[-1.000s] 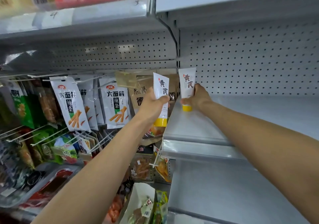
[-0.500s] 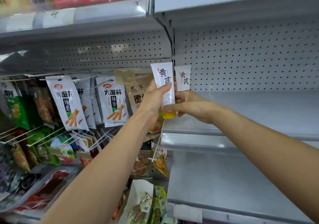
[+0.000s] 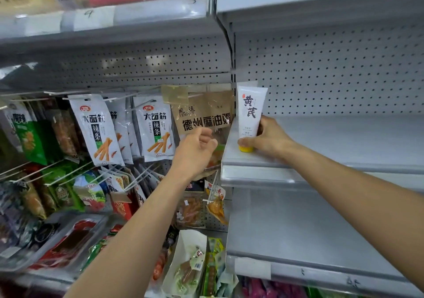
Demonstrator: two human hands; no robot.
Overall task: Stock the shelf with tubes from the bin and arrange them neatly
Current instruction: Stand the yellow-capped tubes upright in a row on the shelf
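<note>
while the right hand (image 3: 268, 137) grips a tube (image 3: 251, 111) on the shelf (image 3: 344, 137), left hand (image 3: 195, 150) open-fingered and empty beside it, stocking seems barely begun.

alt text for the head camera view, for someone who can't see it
A person's right hand grips a white tube with a yellow cap, standing cap-down at the left end of a grey metal shelf. The left hand hovers open and empty beside it, in front of hanging snack packets.
</note>
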